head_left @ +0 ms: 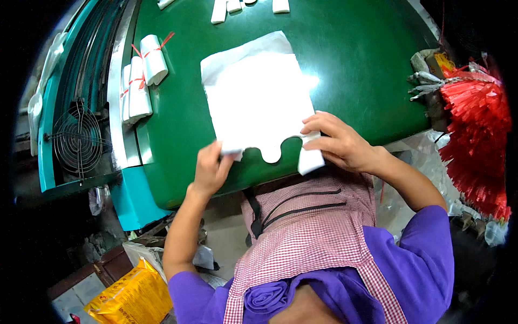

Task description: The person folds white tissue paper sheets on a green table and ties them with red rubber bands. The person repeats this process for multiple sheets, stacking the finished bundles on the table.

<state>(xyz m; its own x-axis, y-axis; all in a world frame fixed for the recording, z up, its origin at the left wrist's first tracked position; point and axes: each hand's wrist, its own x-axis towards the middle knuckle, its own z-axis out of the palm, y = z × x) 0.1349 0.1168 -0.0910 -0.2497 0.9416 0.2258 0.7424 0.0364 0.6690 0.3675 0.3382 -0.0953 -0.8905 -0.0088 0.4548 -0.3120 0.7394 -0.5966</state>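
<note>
As left hand (209, 168), right hand (343, 143) touch white sheet (259, 100) | detail bleached (glare)

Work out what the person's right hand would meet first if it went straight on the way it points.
The notched white sheet: the right hand points leftward across its near right corner and seems to touch it already, though depth is hard to judge.

We look down on a glossy green table (372, 70). Spread across its middle, we see a white sheet (259, 97), its near edge cut in curves around a rounded tab. Along the left edge we find white rolls (154, 60) tied with red string (167, 41); at the far edge, small white pieces (219, 11).
</note>
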